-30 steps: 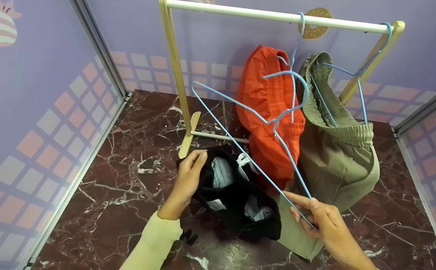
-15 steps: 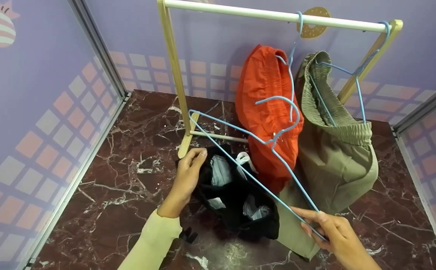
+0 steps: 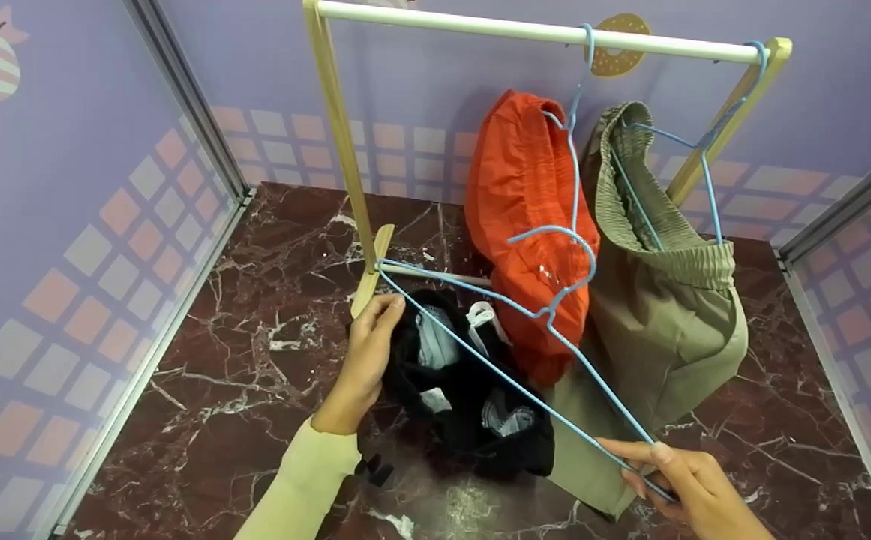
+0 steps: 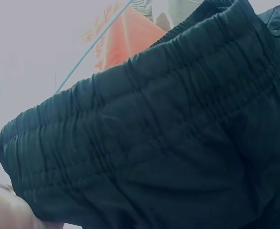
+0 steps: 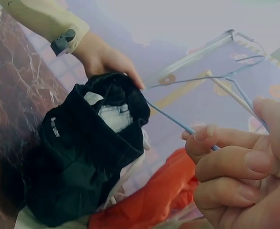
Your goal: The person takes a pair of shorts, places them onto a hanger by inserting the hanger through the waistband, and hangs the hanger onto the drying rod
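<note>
My left hand [image 3: 367, 349] pinches the left end of the elastic waistband of a pair of black pants [image 3: 435, 427]. The waistband gapes upward, showing pale lining inside; close up in the left wrist view, the black band [image 4: 140, 109] is gathered and stretched. In my right hand [image 3: 694, 487], a light blue hanger [image 3: 480, 360] is gripped by one end. Its hook points up, and its far end reaches just above my left fingertips, over the pants' opening. Whether that end touches the waistband I cannot tell. In the right wrist view, my curled fingers [image 5: 235, 164] hold the hanger.
A small rack with a white rail [image 3: 443, 22] and wooden legs stands behind. From it hang orange pants [image 3: 518, 187] and khaki pants [image 3: 668, 322] on blue hangers. Patterned wall panels [image 3: 67, 187] enclose the dark marbled floor [image 3: 202, 420] on three sides.
My right hand has moved down and slightly right, lowering the hanger so its far end comes down to my left fingertips. My left hand keeps its hold on the black pants.
</note>
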Demonstrator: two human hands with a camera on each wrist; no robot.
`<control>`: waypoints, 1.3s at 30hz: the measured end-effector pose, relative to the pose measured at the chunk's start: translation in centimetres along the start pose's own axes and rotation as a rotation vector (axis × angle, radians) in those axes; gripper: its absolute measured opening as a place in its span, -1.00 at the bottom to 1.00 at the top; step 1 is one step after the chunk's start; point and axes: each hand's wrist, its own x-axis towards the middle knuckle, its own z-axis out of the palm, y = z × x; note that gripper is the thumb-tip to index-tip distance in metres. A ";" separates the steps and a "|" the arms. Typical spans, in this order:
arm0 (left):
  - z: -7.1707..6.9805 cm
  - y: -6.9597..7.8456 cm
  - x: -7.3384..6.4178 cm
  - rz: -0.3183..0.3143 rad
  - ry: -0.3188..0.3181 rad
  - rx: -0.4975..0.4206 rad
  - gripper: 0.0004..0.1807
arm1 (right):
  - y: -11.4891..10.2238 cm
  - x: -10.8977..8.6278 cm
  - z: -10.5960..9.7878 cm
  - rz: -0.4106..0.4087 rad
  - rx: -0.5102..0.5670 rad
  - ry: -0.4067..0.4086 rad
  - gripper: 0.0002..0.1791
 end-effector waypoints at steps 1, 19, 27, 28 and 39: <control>0.0 0.0 0.0 -0.007 0.002 -0.004 -0.77 | 0.1 -0.2 -0.1 -0.013 0.003 -0.008 -0.38; -0.1 0.0 0.3 -0.038 0.045 -0.077 -0.82 | 0.1 -3.1 -1.7 -0.092 -0.026 -0.028 -0.37; 0.0 0.1 0.3 0.002 0.083 -0.094 -0.73 | 0.4 -3.7 -2.0 -0.061 -0.183 -0.007 -0.38; 0.1 0.1 0.3 0.009 0.085 -0.087 -0.71 | 0.5 -3.8 -2.0 -0.048 -0.200 -0.008 -0.39; 1.1 0.3 -0.4 0.151 0.020 0.133 -0.69 | 0.3 -3.1 -1.3 0.140 -0.212 0.001 -0.48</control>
